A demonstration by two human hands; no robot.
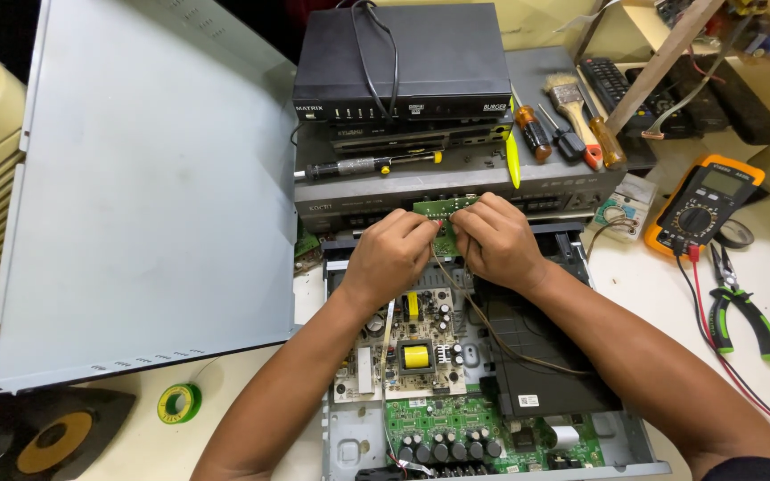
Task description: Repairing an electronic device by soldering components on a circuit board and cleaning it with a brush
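Both bare forearms reach forward and converge, the left hand (391, 249) and right hand (495, 239) side by side, knuckles up, fingers curled inward in a pinch, thumbs nearly touching.

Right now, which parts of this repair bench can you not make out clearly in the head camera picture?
- Small green circuit board: mostly hidden by the left hand and right hand.
- Fingertip grip: folded fingers hide it.
- Opened player chassis: its near end is cut off by the bottom edge.
- Needle-nose pliers: jaw tips too small.
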